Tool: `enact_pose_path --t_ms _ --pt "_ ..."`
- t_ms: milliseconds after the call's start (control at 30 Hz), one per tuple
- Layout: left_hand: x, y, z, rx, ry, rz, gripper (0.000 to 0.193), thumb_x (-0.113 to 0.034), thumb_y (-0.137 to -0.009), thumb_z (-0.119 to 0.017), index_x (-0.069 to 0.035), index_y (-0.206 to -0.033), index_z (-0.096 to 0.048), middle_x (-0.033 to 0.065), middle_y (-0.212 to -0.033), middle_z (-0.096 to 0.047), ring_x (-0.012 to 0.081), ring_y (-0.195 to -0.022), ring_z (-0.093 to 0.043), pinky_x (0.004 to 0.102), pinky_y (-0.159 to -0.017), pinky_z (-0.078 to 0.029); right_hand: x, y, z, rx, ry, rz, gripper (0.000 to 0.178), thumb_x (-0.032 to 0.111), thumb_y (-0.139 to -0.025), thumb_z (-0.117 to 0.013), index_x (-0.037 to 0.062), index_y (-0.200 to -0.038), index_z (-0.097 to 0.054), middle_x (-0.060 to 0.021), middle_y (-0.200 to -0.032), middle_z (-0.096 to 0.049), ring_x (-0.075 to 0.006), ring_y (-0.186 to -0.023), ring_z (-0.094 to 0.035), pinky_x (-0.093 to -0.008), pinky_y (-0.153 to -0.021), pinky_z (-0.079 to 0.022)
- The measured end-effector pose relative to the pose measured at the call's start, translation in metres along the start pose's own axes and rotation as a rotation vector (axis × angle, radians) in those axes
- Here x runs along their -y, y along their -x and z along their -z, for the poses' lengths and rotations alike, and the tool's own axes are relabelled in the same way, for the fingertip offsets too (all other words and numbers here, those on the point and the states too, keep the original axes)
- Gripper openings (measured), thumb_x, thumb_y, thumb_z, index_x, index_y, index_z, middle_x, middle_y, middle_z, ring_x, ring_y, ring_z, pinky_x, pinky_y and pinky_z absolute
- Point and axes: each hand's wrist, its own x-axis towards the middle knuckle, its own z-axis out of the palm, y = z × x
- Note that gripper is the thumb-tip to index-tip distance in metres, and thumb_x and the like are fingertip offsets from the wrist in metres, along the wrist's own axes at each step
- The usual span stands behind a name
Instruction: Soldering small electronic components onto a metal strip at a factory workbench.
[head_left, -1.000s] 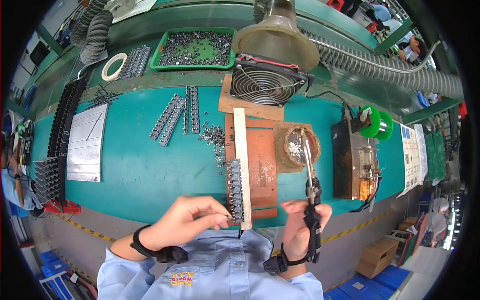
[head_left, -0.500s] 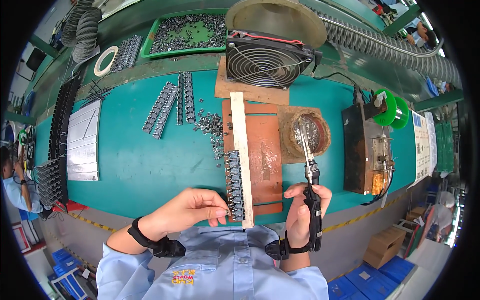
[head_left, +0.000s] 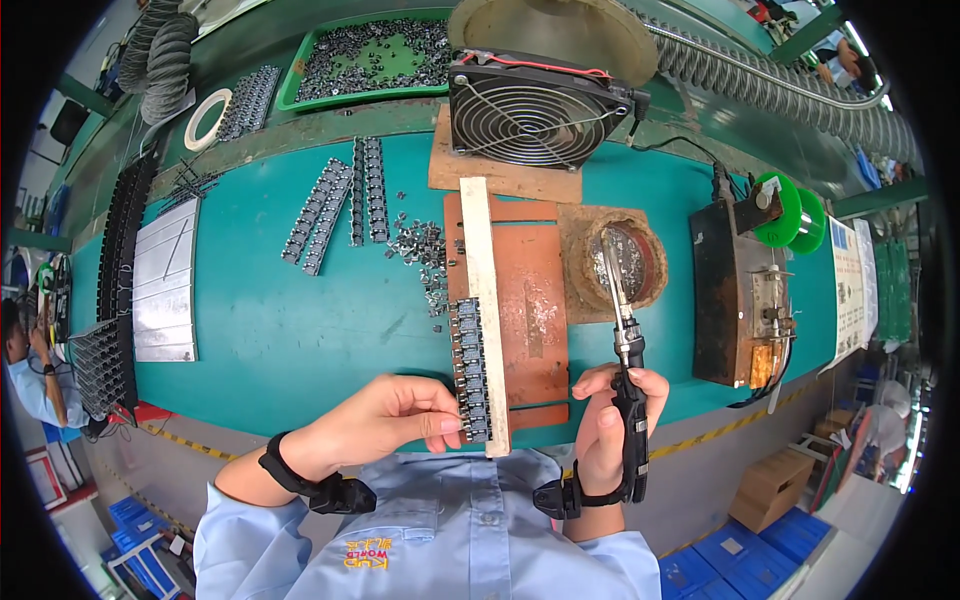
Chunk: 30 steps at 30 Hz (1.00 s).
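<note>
My left hand (head_left: 400, 418) has thumb and forefinger pinched at the near end of a row of small blue-black electronic components (head_left: 468, 365). Whatever sits between those fingertips is too small to make out. The row runs along the left side of a long pale bar (head_left: 480, 290), which lies across a reddish-brown board (head_left: 535, 300). In my right hand (head_left: 603, 430) is a black-handled soldering iron (head_left: 630, 400), held upright with fingers wrapped round it. Its metal tip reaches over a round, crusted pot (head_left: 655, 262) with shiny metal bits inside.
Loose small parts (head_left: 420, 250) lie left of the board, near finished-looking strips (head_left: 320, 215). A fan (head_left: 535, 115) stands behind, beside a green tray (head_left: 290, 95) of parts. On the right are a solder feeder box (head_left: 718, 300) and a green spool (head_left: 780, 210). Metal plates (head_left: 165, 300) lie left.
The whole view has shifted slightly. Both hands keep nearly the same pose, with the left still at the row's near end and the iron's tip still over the pot.
</note>
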Motion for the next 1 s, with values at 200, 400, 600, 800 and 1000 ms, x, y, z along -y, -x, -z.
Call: enact_pose_path --t_ms 200,400,600,800,1000 --pt "0.001 0.0 -0.002 0.001 0.009 -0.03 0.009 -0.008 -0.083 -0.05 0.0 -0.081 -0.053 0.0054 -0.076 -0.058 0.0104 -0.069 -0.054 0.0218 -0.065 -0.043 -0.002 0.001 0.006 0.007 -0.021 0.039 0.049 0.037 -0.076 -0.057 0.0072 -0.108 -0.034 -0.0098 -0.073 -0.049 -0.019 -0.066 -0.047 -0.03 -0.061 -0.039" --pt "0.006 0.0 0.001 0.034 0.001 -0.059 0.013 -0.012 -0.084 -0.049 0.0 -0.086 -0.053 0.0048 -0.079 -0.057 0.0094 -0.072 -0.053 0.0218 -0.066 -0.044 0.017 0.022 0.017 -0.12 0.134 0.077 0.065 0.051 -0.07 -0.057 0.0048 -0.111 -0.036 -0.0099 -0.073 -0.049 -0.0172 -0.064 -0.047 -0.0294 -0.059 -0.038" --pt "0.007 0.001 0.003 0.036 -0.015 -0.059 0.014 -0.013 -0.084 -0.05 0.0 -0.085 -0.053 0.0049 -0.078 -0.057 0.0094 -0.071 -0.053 0.0221 -0.065 -0.044 0.036 0.043 0.047 0.147 0.478 0.253 0.059 0.04 -0.061 -0.07 0.0016 -0.1 -0.049 -0.0098 -0.064 -0.055 -0.0178 -0.059 -0.053 -0.0327 -0.06 -0.04" --pt "0.007 0.001 0.002 0.027 -0.02 -0.085 0.015 -0.014 -0.084 -0.05 0.0 -0.085 -0.054 0.0049 -0.077 -0.057 0.0092 -0.07 -0.052 0.022 -0.065 -0.044 0.049 0.043 0.046 0.439 0.534 0.292 0.042 0.032 -0.061 -0.069 0.0037 -0.089 -0.056 -0.0023 -0.056 -0.055 -0.0131 -0.048 -0.051 -0.0289 -0.061 -0.036" --pt "0.008 0.002 0.002 0.022 -0.023 -0.087 0.015 -0.014 -0.084 -0.051 0.001 -0.086 -0.054 0.0048 -0.077 -0.057 0.0091 -0.07 -0.052 0.0218 -0.065 -0.043 0.053 0.04 0.043 0.543 0.523 0.213 0.038 0.023 -0.058 -0.071 0.0047 -0.088 -0.059 0.0 -0.057 -0.056 -0.0118 -0.048 -0.052 -0.0277 -0.062 -0.036"
